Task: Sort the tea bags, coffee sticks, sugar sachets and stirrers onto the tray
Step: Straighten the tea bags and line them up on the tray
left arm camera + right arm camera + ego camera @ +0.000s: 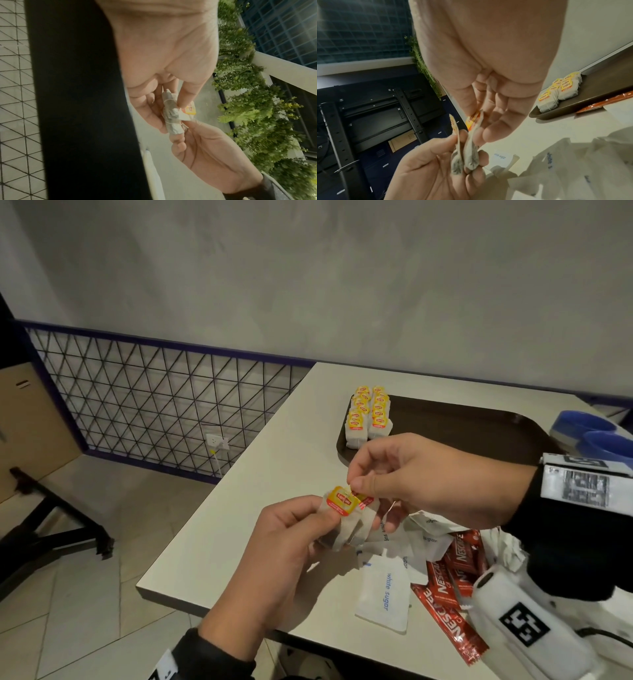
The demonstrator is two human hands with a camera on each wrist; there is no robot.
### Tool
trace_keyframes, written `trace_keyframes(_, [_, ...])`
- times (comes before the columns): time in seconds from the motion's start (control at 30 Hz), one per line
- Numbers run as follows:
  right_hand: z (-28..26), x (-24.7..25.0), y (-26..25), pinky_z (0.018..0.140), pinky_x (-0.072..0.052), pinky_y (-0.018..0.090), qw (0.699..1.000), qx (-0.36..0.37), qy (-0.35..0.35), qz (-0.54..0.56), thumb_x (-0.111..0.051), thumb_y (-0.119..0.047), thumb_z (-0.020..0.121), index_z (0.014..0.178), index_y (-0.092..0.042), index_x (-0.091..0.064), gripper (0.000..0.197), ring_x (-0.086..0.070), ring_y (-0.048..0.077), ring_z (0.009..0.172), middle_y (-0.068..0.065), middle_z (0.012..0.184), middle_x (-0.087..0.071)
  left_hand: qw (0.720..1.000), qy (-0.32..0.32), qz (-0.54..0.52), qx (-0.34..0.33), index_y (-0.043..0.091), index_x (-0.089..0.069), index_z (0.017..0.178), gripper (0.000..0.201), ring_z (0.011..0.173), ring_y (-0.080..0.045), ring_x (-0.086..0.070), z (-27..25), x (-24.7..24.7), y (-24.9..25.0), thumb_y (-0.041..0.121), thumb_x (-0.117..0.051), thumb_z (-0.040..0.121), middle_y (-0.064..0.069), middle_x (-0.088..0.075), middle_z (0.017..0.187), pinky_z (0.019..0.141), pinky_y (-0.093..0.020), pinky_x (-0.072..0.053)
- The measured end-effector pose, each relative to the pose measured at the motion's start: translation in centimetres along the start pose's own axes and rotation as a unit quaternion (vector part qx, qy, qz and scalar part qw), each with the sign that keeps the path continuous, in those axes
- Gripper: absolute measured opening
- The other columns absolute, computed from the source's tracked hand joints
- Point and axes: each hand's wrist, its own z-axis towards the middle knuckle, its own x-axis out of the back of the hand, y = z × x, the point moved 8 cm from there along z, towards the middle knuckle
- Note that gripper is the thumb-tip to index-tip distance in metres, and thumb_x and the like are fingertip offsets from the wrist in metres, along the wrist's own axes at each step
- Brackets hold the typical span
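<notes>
My left hand [301,529] holds a small bunch of tea bags [346,522] with yellow-and-red tags above the table's near left part. The same tea bags [467,158] hang between both hands in the right wrist view, and the tea bags [171,116] show edge-on in the left wrist view. My right hand [363,484] pinches the tag of one bag [475,117] at the top. Two rows of tea bags [368,416] lie on the far left end of the dark brown tray [462,426]. White sugar sachets [385,594] and red coffee sticks [448,607] lie loose on the table.
The white table [257,491] ends just left of my hands, with tiled floor below. Blue objects [589,433] sit past the tray's right end. A wire-mesh railing [154,405] and a black stand [51,529] are to the left. A white device with a marker [520,625] lies near right.
</notes>
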Motion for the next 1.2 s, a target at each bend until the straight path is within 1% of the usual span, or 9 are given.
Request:
trace_keyframes(0.1, [0.1,-0.1,0.2,0.067,-0.057,0.036,1.0,0.001,0.017,-0.011,-0.066,-0.013,0.099,0.101,-0.006,-0.069,0.008,-0.065,0.022,0.074,0.018,0.092,-0.073,0.997,-0.01,0.063,-0.046,0.005,-0.074,0.077,0.017,0.079,-0.041,-0.054,0.1,0.2,0.2,0.019,-0.07,0.087,-0.018,-0.063,0.08,0.082,-0.053,-0.047])
trace_keyframes(0.2, [0.1,-0.2,0.5,0.067,-0.05,0.03,0.999,-0.009,0.03,-0.005,-0.067,-0.014,0.098,0.098,-0.005,-0.072,0.01,-0.062,0.014,0.073,0.008,0.085,-0.072,0.979,-0.023,0.169,-0.11,0.008,-0.078,0.08,0.018,0.087,-0.045,-0.064,0.0,-0.5,0.9,0.023,-0.069,0.087,-0.014,-0.071,0.092,0.081,-0.054,-0.052])
trace_keyframes(0.33, [0.2,-0.1,1.0,0.071,-0.051,0.035,0.998,-0.045,0.042,0.017,-0.065,-0.011,0.098,0.094,-0.007,-0.075,0.011,-0.063,0.019,0.077,0.009,0.086,-0.072,0.953,-0.024,0.267,-0.143,0.014,-0.079,0.078,0.016,0.092,-0.019,-0.07,-0.5,-1.3,1.4,0.016,-0.065,0.087,0.0,-0.075,0.097,0.079,-0.035,-0.054])
trace_keyframes(0.47, [0.1,0.5,1.7,0.068,-0.051,0.033,0.992,-0.096,0.067,0.038,-0.065,-0.008,0.097,0.091,-0.01,-0.075,0.012,-0.063,0.018,0.078,0.009,0.088,-0.074,0.947,-0.008,0.285,-0.15,0.019,-0.084,0.092,0.02,0.101,-0.012,-0.071,-0.9,-1.4,1.6,0.006,-0.07,0.092,0.008,-0.077,0.104,0.088,-0.035,-0.059])
trace_keyframes(0.63, [-0.4,0.9,3.0,0.071,-0.056,0.035,0.982,-0.146,0.069,0.093,-0.065,-0.007,0.097,0.1,-0.004,-0.074,0.01,-0.061,0.014,0.063,0.012,0.084,-0.072,0.945,0.016,0.284,-0.161,0.021,-0.085,0.093,0.029,0.104,-0.011,-0.072,-1.0,-1.1,2.1,-0.002,-0.067,0.094,0.01,-0.078,0.103,0.092,-0.033,-0.058])
trace_keyframes(0.83, [-1.1,0.8,4.0,0.073,-0.061,0.034,0.97,-0.195,0.051,0.135,-0.063,-0.011,0.099,0.099,-0.005,-0.074,0.013,-0.072,0.024,0.087,0.02,0.108,-0.076,0.941,0.014,0.304,-0.146,0.024,-0.084,0.099,0.03,0.105,-0.007,-0.071,-1.1,-1.4,2.0,-0.001,-0.067,0.094,0.014,-0.078,0.104,0.093,-0.031,-0.058])
trace_keyframes(1.0, [-1.3,0.8,3.9,0.072,-0.061,0.035,0.968,-0.188,0.049,0.161,-0.062,-0.012,0.1,0.097,-0.006,-0.073,0.013,-0.071,0.018,0.074,0.013,0.094,-0.075,0.949,0.018,0.28,-0.144,0.023,-0.084,0.098,0.031,0.103,-0.005,-0.072,-1.2,-1.2,2.1,-0.001,-0.064,0.095,0.013,-0.079,0.104,0.085,-0.025,-0.057])
trace_keyframes(1.07, [-1.3,0.9,3.9,0.074,-0.061,0.037,0.966,-0.188,0.052,0.171,-0.062,-0.012,0.1,0.099,-0.007,-0.072,0.012,-0.071,0.02,0.079,0.013,0.097,-0.074,0.956,0.021,0.255,-0.141,0.021,-0.084,0.098,0.03,0.1,-0.005,-0.073,-1.2,-1.0,2.1,-0.001,-0.064,0.095,0.012,-0.079,0.103,0.078,-0.019,-0.055])
trace_keyframes(1.2, [-1.4,0.6,3.9,0.079,-0.061,0.038,0.965,-0.177,0.049,0.187,-0.061,-0.013,0.101,0.101,-0.007,-0.072,0.012,-0.069,0.024,0.089,0.017,0.105,-0.073,0.97,0.022,0.209,-0.125,0.021,-0.085,0.094,0.032,0.099,-0.011,-0.074,-0.8,-0.7,1.8,-0.003,-0.063,0.095,0.007,-0.08,0.103,0.074,-0.021,-0.055])
